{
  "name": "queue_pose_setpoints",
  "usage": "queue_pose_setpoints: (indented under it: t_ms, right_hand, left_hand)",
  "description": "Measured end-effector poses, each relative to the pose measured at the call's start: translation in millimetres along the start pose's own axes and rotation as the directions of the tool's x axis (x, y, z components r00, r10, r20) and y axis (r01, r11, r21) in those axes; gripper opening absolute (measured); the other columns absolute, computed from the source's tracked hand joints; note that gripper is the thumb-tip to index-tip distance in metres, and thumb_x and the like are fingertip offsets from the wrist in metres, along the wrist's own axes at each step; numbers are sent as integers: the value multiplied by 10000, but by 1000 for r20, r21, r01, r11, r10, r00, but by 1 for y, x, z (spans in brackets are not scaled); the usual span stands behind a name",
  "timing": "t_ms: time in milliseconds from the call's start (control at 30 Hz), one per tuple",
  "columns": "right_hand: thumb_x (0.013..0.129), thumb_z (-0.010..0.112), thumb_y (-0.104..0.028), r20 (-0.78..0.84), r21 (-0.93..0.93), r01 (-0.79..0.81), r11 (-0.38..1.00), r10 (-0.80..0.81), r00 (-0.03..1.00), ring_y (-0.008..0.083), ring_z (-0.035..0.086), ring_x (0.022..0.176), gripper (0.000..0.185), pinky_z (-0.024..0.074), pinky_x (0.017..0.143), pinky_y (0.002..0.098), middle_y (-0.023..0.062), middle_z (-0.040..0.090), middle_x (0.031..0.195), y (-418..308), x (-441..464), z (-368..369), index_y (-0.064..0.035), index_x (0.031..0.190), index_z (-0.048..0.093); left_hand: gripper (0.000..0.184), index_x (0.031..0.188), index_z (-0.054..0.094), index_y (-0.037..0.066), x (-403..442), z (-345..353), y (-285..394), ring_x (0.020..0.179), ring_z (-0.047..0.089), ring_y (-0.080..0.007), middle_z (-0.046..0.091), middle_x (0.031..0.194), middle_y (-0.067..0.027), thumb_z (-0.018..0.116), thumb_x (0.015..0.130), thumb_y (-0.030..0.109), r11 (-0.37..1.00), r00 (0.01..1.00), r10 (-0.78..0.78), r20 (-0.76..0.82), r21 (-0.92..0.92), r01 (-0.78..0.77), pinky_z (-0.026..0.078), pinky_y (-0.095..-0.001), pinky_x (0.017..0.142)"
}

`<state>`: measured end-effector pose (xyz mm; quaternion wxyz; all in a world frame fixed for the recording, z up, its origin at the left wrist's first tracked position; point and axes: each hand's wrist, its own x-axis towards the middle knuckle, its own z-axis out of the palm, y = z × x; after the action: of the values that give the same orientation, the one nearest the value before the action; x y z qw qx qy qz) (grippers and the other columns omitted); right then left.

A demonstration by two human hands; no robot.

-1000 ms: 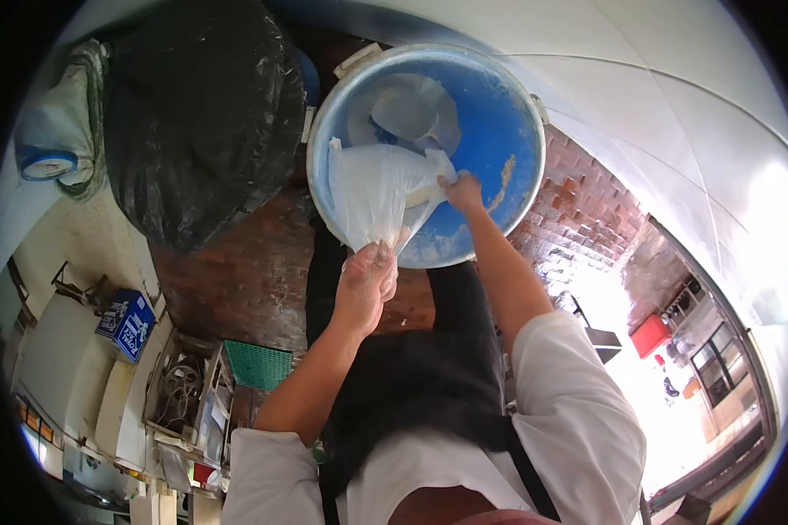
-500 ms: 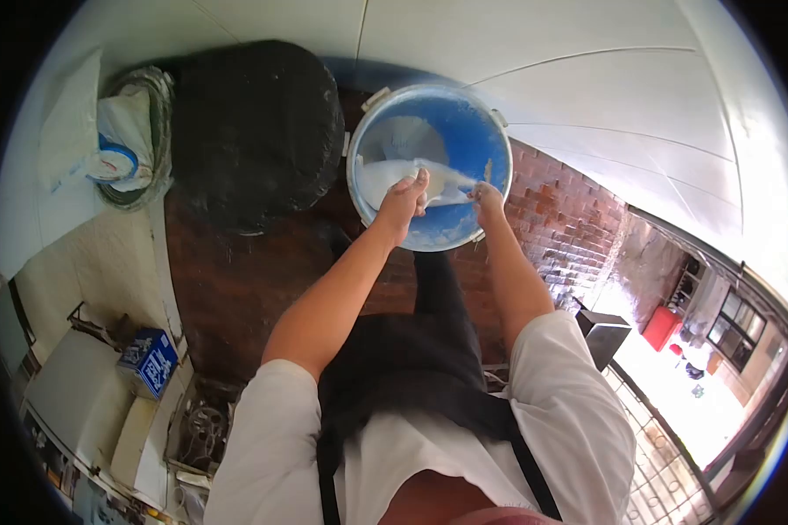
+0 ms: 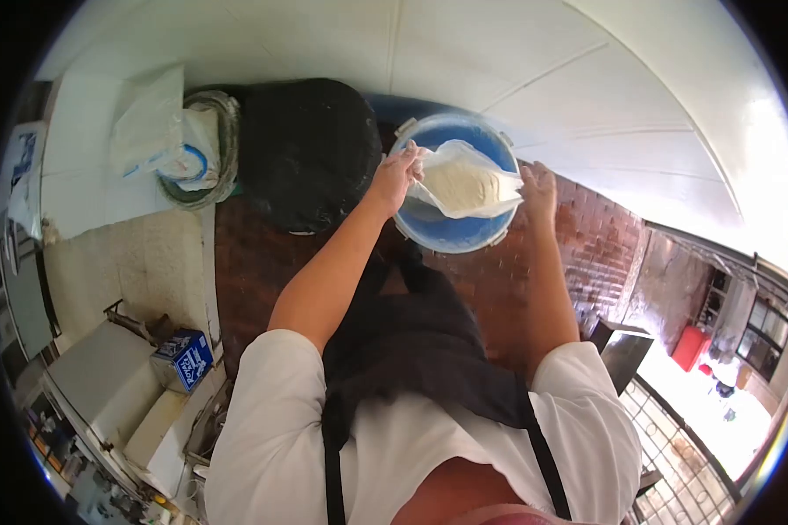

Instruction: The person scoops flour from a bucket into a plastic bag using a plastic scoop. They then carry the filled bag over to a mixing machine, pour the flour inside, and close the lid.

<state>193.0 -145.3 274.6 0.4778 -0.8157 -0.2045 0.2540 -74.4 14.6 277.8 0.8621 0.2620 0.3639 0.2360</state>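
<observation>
An open plastic bag of pale, flour-like powder is stretched between my two hands, over the mouth of a blue barrel. My left hand is closed on the bag's left edge, at the barrel's left rim. Just past the right rim, my right hand is closed on the bag's opposite end, its fingers somewhat blurred. The bag hides most of the barrel's inside.
Left of the barrel stands a large black-covered round container. Beyond it, a tub holds white bags. A white wall rises behind. At lower left is a blue box; at right, a metal gate.
The bag has come up out of the barrel to above its rim, and its powder now shows. My hands have moved farther apart. The camera view has shifted, too.
</observation>
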Motion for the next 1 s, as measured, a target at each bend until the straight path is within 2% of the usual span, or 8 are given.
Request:
queue_pose_setpoints:
  t_ms: [67, 233, 433, 667, 700, 733, 767, 1000]
  right_hand:
    - [918, 682, -230, 91, -128, 38, 991, -27, 996, 107, 565, 665, 517, 477, 597, 253, 56, 640, 790, -95, -27, -11, 12, 1331, 486]
    - [938, 645, -182, 362, 113, 286, 952, -307, 880, 59, 503, 606, 557, 416, 530, 210, 65, 641, 810, -269, -90, 18, 6, 1409, 415]
    - [957, 574, -156, 282, 492, 525, 694, -698, 659, 40, 410, 512, 612, 376, 454, 195, 206, 686, 950, -438, -168, 130, 118, 1427, 295]
    - [934, 556, -115, 271, 688, 429, 585, -756, 596, 64, 377, 510, 618, 411, 462, 237, 277, 692, 1005, -528, -209, 332, 148, 1409, 261]
    - [961, 504, -96, 296, 689, 392, 610, -730, 617, 45, 285, 526, 573, 365, 462, 215, 302, 667, 1074, -536, -215, 362, 113, 1435, 258]
    - [964, 547, -161, 356, 691, 387, 611, -752, 554, 87, 455, 583, 590, 466, 580, 256, 271, 677, 1076, -544, -213, 386, 87, 1434, 290]
    - [918, 663, -261, 381, 675, 342, 654, -706, 597, 90, 503, 552, 767, 488, 475, 252, 199, 696, 1024, -551, -213, 415, -43, 1504, 220]
    - [901, 690, -251, 543, 421, 447, 789, -614, 573, 148, 549, 583, 797, 516, 532, 307, 219, 683, 1065, -585, -211, 563, -3, 1497, 223]
  left_hand:
    - [504, 1152, 605, -42, -35, 4, 45, 699, 486, -114, 523, 765, 17, 508, 1015, 434, 990, 994, 102, 50, -99, -96, 431, -287, 732]
    - [597, 1345, 510, -23, -157, -22, 172, 636, 398, -58, 492, 800, 36, 489, 1009, 470, 930, 912, 367, 184, -67, -361, 384, -227, 620]
    - [646, 1406, 440, -19, -276, -97, 356, 577, 387, -38, 601, 904, 7, 497, 998, 479, 755, 716, 652, 250, -134, -641, 341, -180, 494]
    - [714, 1413, 390, -59, -348, -222, 541, 568, 345, -29, 564, 937, -8, 399, 1016, 535, 639, 669, 741, 62, 240, -731, 279, -168, 455]
    - [682, 1387, 418, -58, -351, -246, 564, 570, 354, -34, 567, 914, -8, 422, 1017, 516, 642, 669, 742, 44, 241, -728, 291, -173, 463]
    - [651, 1361, 445, -56, -351, -268, 584, 572, 364, -40, 570, 890, -9, 446, 1019, 498, 644, 668, 743, 27, 240, -726, 303, -179, 472]
    - [630, 1344, 458, -52, -350, -286, 601, 569, 359, -45, 563, 876, -10, 454, 1019, 487, 643, 664, 748, 3, 248, -725, 301, -182, 474]
    - [439, 1216, 554, 11, -309, -413, 676, 577, 426, -91, 550, 820, -21, 526, 1012, 399, 683, 656, 729, -198, 288, -672, 345, -233, 512]
